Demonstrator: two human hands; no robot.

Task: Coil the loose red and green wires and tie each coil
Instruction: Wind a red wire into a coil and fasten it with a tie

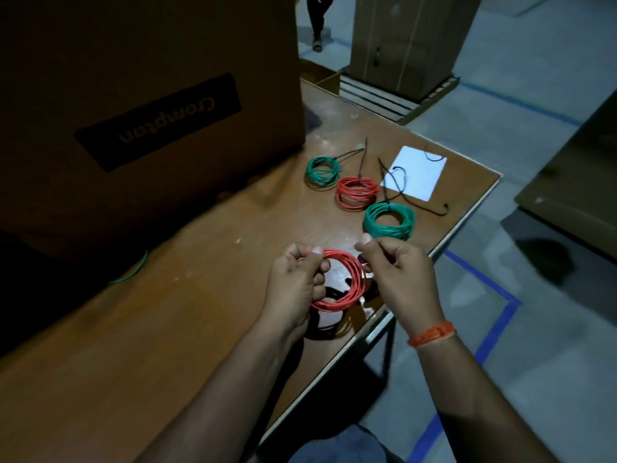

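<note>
I hold a red wire coil (347, 282) just above the brown table (187, 329). My left hand (297, 279) grips the coil's left side with curled fingers. My right hand (397, 272) pinches its upper right side between thumb and fingers. Beyond my hands lie three tied coils: a large green coil (389, 221), a red coil (356, 193) and a small green coil (322, 172), each with a black tie sticking out. A loose green wire (133, 274) runs out from under the big box at the left.
A large cardboard box (150, 105) stands on the table's far left. A white sheet (415, 172) with loose black ties (400, 177) lies near the far right corner. The table edge (464, 225) runs close to my right hand. A person's legs (319, 21) show in the background.
</note>
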